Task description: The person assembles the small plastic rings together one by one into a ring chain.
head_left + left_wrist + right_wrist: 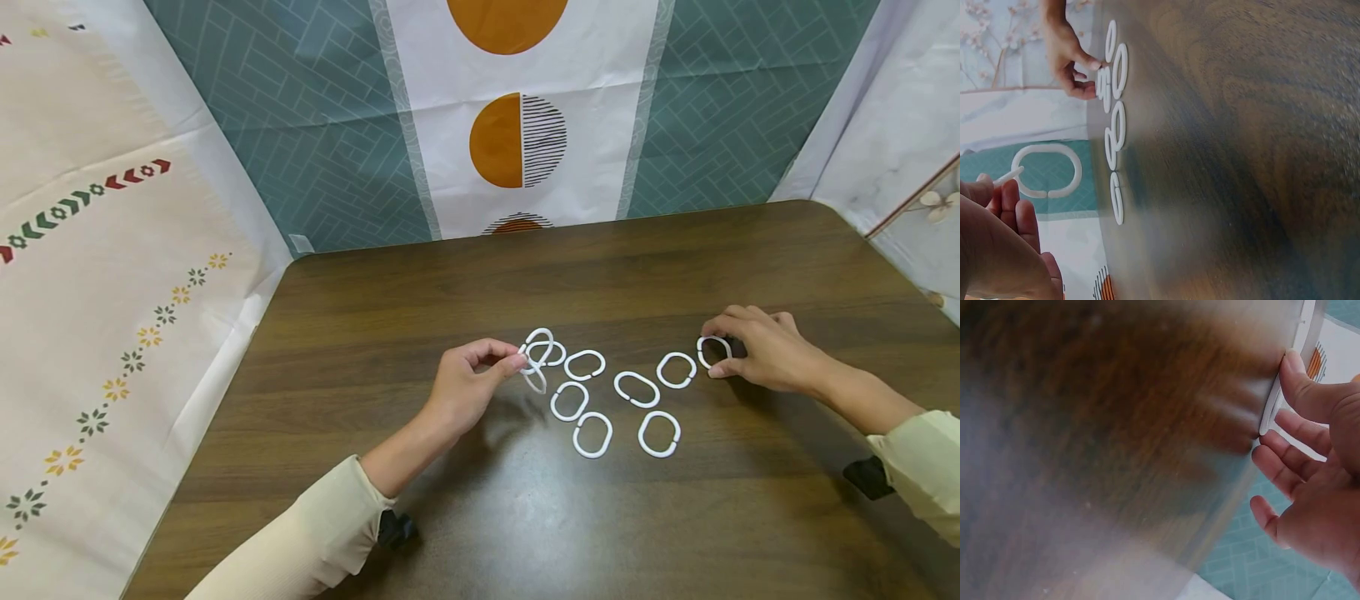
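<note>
My left hand (472, 379) pinches a white plastic C-shaped link (1009, 177) between thumb and fingertips, raised over the table. A second white link (1047, 149) is hooked through it and hangs from it. Far to the right, my right hand (768, 350) has its thumb and a finger at opposite ends of a white link (699, 353) lying on the table. In the right wrist view that link (1270, 412) shows edge-on between thumb and fingers, with the other fingers spread loosely. Each link is an oval with a small gap.
Between the hands lie several loose white links, among them one nearest the right hand (660, 371) and one toward the front (577, 437). The brown wooden table (480, 517) meets a patterned cloth wall (322, 167) at the back. Another cloth (112, 292) hangs at left.
</note>
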### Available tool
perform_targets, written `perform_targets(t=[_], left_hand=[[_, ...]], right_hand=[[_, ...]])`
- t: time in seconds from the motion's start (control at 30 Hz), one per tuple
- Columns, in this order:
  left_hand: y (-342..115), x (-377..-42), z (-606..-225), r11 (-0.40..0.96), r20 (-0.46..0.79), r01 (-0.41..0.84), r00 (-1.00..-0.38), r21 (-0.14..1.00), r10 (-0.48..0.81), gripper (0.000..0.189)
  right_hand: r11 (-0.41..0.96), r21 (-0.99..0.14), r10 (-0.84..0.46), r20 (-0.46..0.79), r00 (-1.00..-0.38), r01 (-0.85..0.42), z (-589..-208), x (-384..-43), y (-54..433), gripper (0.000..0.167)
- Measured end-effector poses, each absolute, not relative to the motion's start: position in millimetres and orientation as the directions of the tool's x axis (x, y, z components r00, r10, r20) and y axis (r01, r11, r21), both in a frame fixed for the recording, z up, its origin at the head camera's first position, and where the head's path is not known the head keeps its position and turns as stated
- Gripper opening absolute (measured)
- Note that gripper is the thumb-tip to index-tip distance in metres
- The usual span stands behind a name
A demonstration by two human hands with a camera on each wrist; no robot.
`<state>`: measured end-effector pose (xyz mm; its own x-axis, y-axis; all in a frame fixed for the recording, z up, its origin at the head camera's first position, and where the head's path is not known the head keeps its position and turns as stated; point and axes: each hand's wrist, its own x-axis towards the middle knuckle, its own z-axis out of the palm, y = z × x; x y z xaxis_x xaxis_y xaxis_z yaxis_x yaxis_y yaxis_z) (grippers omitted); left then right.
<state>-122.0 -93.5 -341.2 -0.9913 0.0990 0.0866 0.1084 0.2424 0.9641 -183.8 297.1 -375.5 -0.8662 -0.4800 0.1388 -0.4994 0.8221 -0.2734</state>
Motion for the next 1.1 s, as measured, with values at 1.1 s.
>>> perform_targets(t=[1.1], left_hand=[[-90.7, -121.3, -340.3, 0.223, 0.086, 0.107, -0.991, 0.969, 0.103, 0.012]], right_hand=[[0.740, -0.150, -0.570, 0.377, -0.730, -0.655, -363.5, -185.1, 287.3, 0.040]])
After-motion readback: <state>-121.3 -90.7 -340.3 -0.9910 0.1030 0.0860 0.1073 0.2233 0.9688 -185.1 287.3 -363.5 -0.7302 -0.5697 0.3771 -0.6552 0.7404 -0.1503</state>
